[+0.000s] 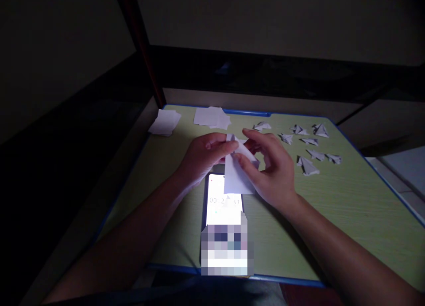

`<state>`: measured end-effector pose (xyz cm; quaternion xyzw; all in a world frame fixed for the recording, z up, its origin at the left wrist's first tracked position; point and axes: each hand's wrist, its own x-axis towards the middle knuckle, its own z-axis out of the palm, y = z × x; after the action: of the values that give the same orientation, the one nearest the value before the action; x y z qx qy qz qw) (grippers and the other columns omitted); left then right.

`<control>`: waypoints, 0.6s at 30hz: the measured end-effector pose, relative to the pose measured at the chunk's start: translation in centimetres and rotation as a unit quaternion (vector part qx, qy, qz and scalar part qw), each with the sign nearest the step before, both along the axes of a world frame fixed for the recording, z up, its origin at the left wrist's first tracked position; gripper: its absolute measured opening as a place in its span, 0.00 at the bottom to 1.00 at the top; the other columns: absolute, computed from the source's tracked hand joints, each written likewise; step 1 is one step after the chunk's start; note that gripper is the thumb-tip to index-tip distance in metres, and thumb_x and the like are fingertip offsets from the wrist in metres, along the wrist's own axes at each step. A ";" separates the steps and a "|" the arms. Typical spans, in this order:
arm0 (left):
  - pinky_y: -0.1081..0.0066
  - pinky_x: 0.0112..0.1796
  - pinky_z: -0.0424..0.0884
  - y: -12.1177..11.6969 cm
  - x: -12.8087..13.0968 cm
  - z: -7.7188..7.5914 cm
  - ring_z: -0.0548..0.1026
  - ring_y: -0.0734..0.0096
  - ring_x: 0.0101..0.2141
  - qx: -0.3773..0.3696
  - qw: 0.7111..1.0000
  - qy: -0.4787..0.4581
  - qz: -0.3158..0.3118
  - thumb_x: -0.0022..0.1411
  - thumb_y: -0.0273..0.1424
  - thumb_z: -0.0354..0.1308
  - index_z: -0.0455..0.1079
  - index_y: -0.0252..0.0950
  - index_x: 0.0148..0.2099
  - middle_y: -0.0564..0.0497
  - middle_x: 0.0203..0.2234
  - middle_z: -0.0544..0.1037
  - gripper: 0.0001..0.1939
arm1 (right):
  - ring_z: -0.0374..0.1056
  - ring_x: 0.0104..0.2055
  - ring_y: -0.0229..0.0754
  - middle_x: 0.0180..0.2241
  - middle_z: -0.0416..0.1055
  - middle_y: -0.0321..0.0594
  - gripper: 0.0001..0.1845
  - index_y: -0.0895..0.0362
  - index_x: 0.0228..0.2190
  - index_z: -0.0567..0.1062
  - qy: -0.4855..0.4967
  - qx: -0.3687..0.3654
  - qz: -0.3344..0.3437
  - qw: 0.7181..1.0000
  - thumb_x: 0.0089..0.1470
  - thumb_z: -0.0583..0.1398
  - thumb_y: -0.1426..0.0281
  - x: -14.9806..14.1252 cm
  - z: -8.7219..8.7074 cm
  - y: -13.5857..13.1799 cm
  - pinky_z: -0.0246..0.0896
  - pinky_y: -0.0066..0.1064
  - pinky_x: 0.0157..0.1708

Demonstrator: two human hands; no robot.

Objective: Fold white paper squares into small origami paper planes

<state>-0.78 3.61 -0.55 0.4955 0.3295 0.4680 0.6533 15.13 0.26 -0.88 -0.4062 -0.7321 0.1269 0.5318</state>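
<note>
The surface (345,204) looks smooth and wood-grained; the sheet (236,178) and the stack (165,121) near its far left corner are matt paper.

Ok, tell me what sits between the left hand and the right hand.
In the head view, a partly folded white paper sits between the left hand and right hand; the left pinches its upper part.

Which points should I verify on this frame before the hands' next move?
1. Left hand holding the paper sheet: ok, thumb on its near face.
2. Right hand at the sheet: ok, thumb against it, index finger raised.
3. Fold edges aligned: cannot tell, fingers hide part.
4. Phone display unobstructed: not ok, the sheet covers part.
5. Folded paper pieces resting on the table: ok, beyond the right hand.
</note>
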 end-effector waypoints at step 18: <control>0.76 0.20 0.62 -0.5 -0.1 0.7 0.66 0.78 0.19 0.065 0.996 0.051 0.024 0.56 0.37 0.61 0.69 0.37 0.31 0.56 0.20 0.69 0.09 | 0.65 0.21 0.34 0.20 0.70 0.33 0.15 0.58 0.26 0.76 0.201 -0.343 0.151 0.905 0.47 0.68 0.58 0.0 0.8 0.7 0.62 0.27 0.23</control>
<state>-0.85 3.09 0.14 0.5520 0.3432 0.4782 0.5906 15.15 0.92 -0.06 -0.4145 -0.5730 0.5280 0.4702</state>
